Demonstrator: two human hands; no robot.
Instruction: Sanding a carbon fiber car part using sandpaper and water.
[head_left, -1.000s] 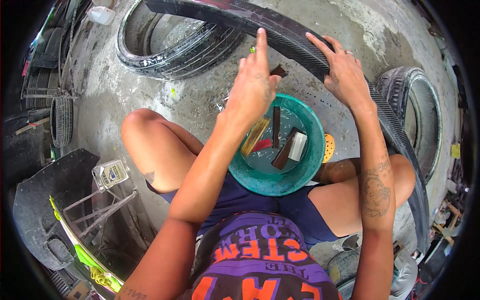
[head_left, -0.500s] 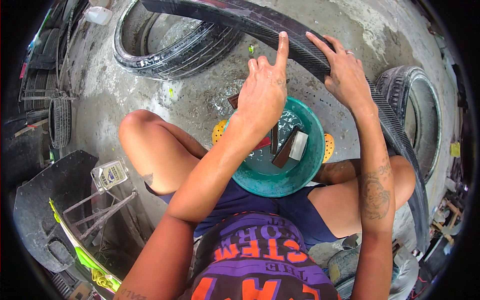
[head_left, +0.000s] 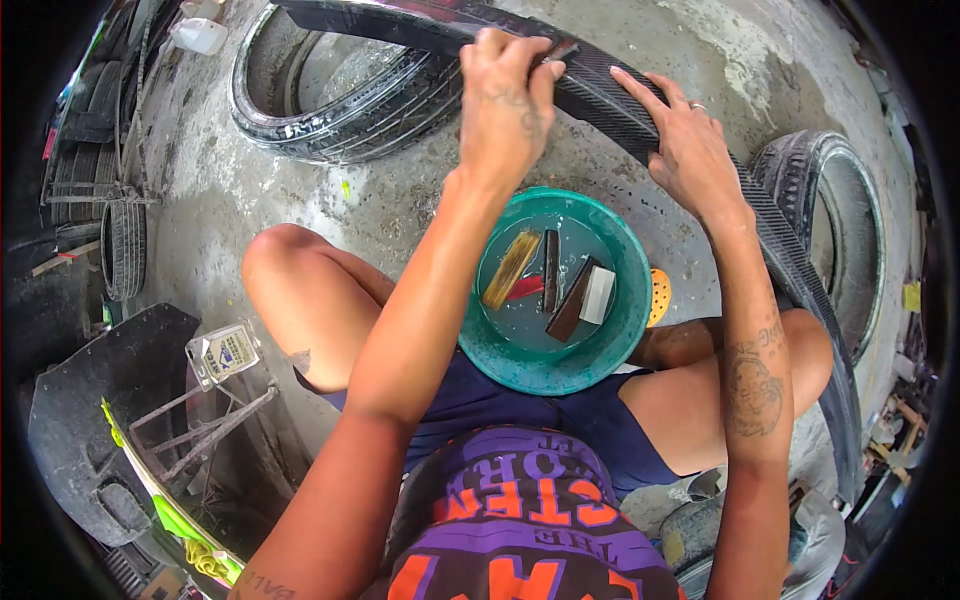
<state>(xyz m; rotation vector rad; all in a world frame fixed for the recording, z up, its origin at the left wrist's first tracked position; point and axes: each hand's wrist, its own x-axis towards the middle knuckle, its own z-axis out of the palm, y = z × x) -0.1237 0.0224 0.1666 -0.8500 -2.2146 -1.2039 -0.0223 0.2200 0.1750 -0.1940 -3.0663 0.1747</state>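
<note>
A long, curved black strip (head_left: pixel 610 105) with a carbon-fibre weave stretches across the far side and bends down along the right. My left hand (head_left: pixel 505 105) is on it with curled fingers, and a small brownish piece shows at the fingertips; its kind is unclear. Farther right, my right hand (head_left: pixel 690 150) lies on the strip with fingers stretched out and the thumb at the near edge. Between my legs stands a green basin (head_left: pixel 625 345) of cloudy water. In it are a yellow-brown block (head_left: pixel 511 270), a dark narrow bar (head_left: pixel 550 270), a brown block (head_left: pixel 568 308), a whitish block (head_left: pixel 597 295) and a red piece (head_left: pixel 524 288).
One tyre (head_left: pixel 340 140) lies under the strip at the far left, another tyre (head_left: pixel 840 230) at the right. A yellow perforated clog (head_left: pixel 660 296) shows beside the basin. On the left are a metal stand (head_left: pixel 215 430) and a dark panel (head_left: pixel 80 420). A whitish jug (head_left: pixel 200 36) stands far left.
My left hand has moved left and away along the strip; its pointing index finger is now curled. The yellow-brown block has come into view. My right hand has stayed in place.
</note>
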